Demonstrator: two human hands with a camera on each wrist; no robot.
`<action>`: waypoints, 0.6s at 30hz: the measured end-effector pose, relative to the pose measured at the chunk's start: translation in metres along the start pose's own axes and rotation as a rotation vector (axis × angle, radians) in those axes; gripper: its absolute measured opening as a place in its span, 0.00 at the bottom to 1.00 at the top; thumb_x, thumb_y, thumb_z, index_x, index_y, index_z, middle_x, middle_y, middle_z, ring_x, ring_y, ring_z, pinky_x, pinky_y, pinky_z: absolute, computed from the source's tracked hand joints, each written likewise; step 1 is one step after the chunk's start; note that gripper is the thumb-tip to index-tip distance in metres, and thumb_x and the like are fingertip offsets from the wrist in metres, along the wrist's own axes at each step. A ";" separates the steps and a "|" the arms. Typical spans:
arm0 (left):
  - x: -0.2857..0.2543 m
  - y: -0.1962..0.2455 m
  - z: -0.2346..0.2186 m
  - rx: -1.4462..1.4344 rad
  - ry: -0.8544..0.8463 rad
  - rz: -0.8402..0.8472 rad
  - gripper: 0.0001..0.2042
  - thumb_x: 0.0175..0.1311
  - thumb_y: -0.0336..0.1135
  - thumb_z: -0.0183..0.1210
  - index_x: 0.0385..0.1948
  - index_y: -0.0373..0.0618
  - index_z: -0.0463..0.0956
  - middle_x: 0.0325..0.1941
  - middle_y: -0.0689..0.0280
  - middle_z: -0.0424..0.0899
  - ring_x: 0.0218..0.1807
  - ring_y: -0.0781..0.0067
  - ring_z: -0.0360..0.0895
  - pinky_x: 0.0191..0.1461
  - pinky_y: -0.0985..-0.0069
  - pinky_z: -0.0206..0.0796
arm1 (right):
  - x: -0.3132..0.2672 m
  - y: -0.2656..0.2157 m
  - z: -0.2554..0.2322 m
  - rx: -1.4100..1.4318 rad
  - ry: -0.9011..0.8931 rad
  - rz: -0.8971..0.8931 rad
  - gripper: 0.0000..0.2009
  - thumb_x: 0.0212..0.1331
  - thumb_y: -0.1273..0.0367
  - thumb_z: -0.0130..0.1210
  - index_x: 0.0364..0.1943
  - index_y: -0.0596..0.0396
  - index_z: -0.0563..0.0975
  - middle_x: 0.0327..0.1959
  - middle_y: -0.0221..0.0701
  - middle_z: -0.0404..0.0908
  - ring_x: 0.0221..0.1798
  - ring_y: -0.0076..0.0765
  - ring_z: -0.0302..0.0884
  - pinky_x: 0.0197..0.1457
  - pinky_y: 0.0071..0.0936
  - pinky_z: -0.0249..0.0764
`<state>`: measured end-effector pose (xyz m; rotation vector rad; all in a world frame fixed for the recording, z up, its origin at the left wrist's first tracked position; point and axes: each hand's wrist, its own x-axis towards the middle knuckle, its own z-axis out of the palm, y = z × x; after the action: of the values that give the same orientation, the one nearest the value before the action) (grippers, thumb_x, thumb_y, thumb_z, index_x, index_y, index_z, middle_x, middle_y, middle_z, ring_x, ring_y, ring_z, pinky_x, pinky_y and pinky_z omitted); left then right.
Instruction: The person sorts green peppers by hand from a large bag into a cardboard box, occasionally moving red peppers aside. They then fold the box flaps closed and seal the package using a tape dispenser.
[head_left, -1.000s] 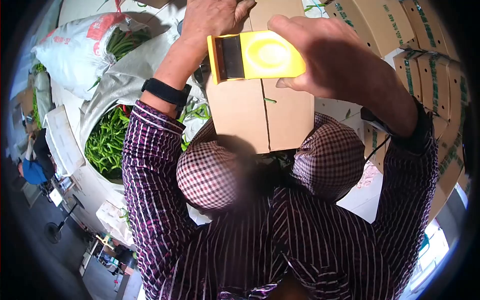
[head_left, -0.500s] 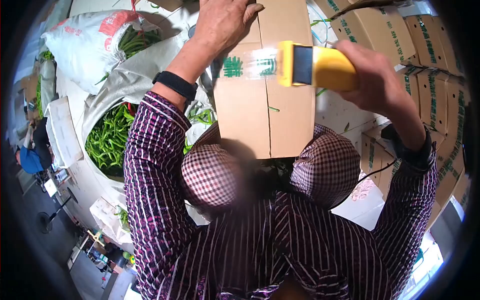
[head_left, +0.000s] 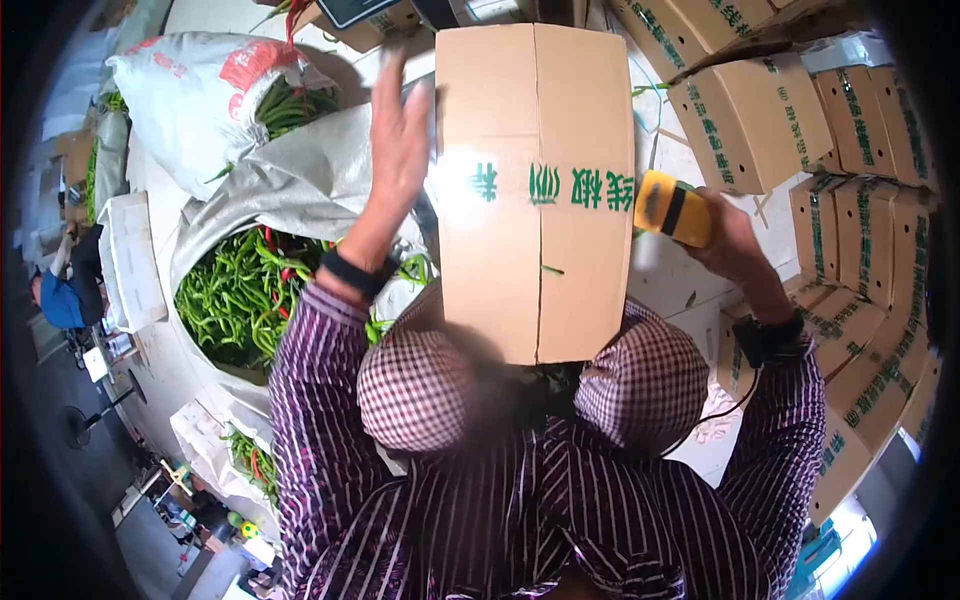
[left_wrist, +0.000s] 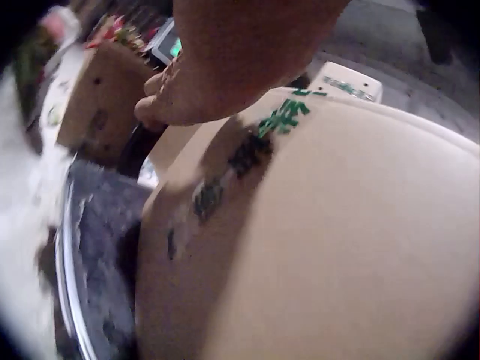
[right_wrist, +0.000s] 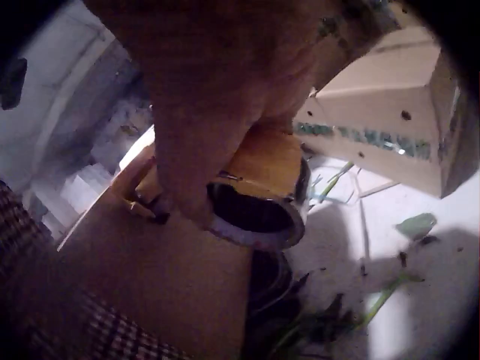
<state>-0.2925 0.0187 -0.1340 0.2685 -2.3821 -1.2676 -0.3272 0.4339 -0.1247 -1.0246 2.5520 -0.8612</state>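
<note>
A closed cardboard box (head_left: 580,110) stands between the person's knees, its lid flaps meeting along a middle seam. Clear tape with green characters (head_left: 575,185) runs across the top to the right edge. The right hand (head_left: 735,240) grips a yellow tape dispenser (head_left: 675,208) at that edge; in the right wrist view the open core of the tape roll (right_wrist: 259,214) shows below the fingers. Beside the box's left edge is the left hand (head_left: 400,140), fingers straight and slightly blurred. A small green chili piece (head_left: 552,270) lies on the lid near the seam.
To the left, an open sack (head_left: 250,300) holds green and red chilies, with a white sack (head_left: 190,105) behind it. Printed cartons (head_left: 755,125) stack up at the right. A dark device (head_left: 355,8) stands beyond the box. Another person (head_left: 65,290) sits far left.
The dispenser has moved right, from over the lid to the right edge, laying tape across the top. The left hand has come off the lid to the box's left side.
</note>
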 end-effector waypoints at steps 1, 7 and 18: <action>-0.018 -0.009 -0.006 -0.199 -0.140 -0.228 0.22 0.69 0.41 0.48 0.61 0.38 0.65 0.62 0.53 0.68 0.62 0.57 0.66 0.67 0.66 0.55 | 0.005 0.002 0.012 0.077 -0.025 0.028 0.29 0.42 0.71 0.70 0.50 0.57 0.68 0.38 0.44 0.78 0.41 0.56 0.79 0.42 0.40 0.77; -0.096 0.042 -0.009 -0.517 -0.443 -1.177 0.18 0.71 0.41 0.46 0.53 0.37 0.71 0.51 0.55 0.78 0.51 0.60 0.77 0.54 0.64 0.71 | 0.005 -0.003 0.036 0.021 0.022 0.100 0.31 0.41 0.69 0.72 0.50 0.59 0.67 0.37 0.47 0.78 0.40 0.58 0.79 0.40 0.42 0.77; -0.085 -0.067 0.043 -0.742 -0.573 -1.296 0.25 0.71 0.47 0.49 0.63 0.41 0.63 0.60 0.57 0.74 0.55 0.66 0.77 0.52 0.70 0.75 | 0.051 -0.131 -0.023 -0.259 -0.069 0.098 0.24 0.41 0.72 0.67 0.44 0.58 0.69 0.34 0.43 0.77 0.38 0.54 0.80 0.38 0.38 0.77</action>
<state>-0.2377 0.0434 -0.2337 1.4926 -1.7572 -2.9728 -0.3031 0.3330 -0.0274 -0.9685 2.6772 -0.4702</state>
